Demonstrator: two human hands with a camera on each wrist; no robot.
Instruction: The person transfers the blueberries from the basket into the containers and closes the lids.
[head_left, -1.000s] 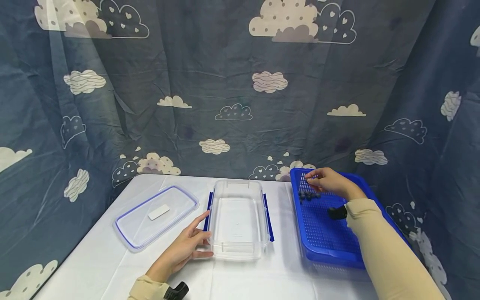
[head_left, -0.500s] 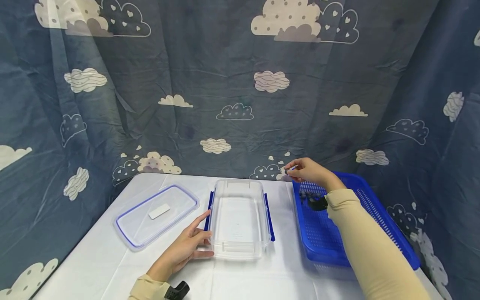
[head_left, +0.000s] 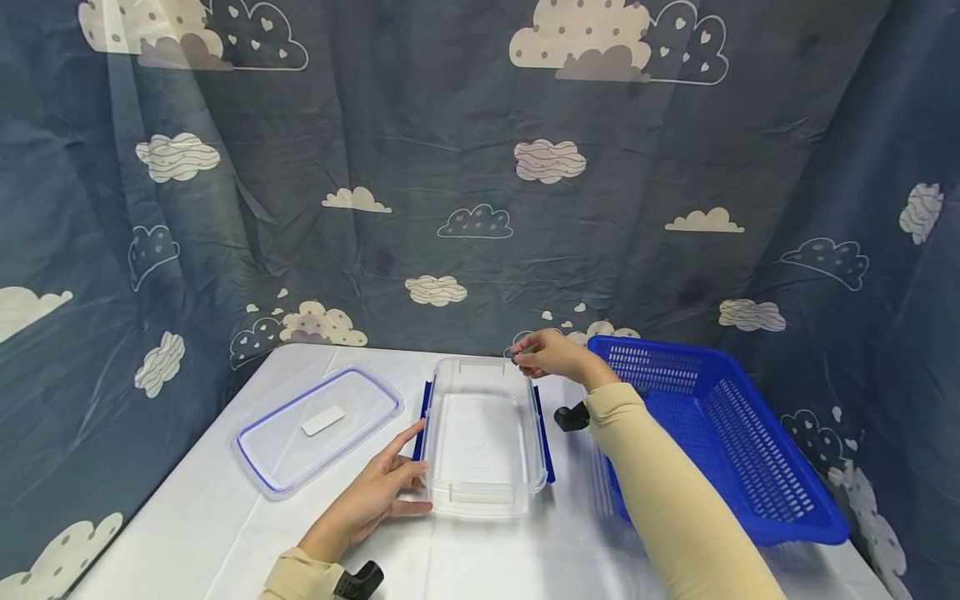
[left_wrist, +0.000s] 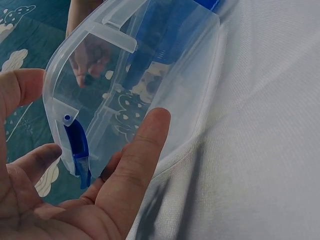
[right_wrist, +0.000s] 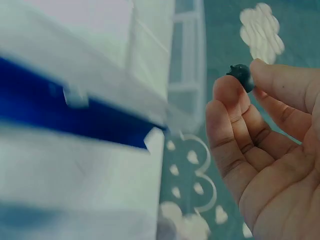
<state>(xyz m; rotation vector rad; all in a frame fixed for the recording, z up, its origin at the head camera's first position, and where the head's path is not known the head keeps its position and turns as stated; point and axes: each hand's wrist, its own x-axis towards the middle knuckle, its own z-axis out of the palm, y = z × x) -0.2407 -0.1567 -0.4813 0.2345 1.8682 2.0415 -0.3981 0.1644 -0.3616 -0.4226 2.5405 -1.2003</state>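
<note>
In the head view, a clear plastic container [head_left: 480,510] with blue side clips stands without its lid on the table. My left hand [head_left: 371,492] rests against its left side, fingers spread; the left wrist view has the thumb [left_wrist: 155,132] lying along the container's wall near the blue clip [left_wrist: 76,142]. Above the container's far right corner is my right hand [head_left: 555,354]. Its thumb and fingertips pinch one dark blueberry [right_wrist: 241,77], clearly visible in the right wrist view. The container's floor looks bare.
To the right stands a blue perforated basket [head_left: 776,446], partly behind the right forearm, which covers most of the berries in it. The clear lid [head_left: 318,433] with a blue seal lies at the left. A cloud-patterned curtain [head_left: 450,167] hangs behind the white table [head_left: 480,558].
My right hand has come up from the basket and moved left to the container's far corner, bringing a blueberry. My left hand has stayed against the container.
</note>
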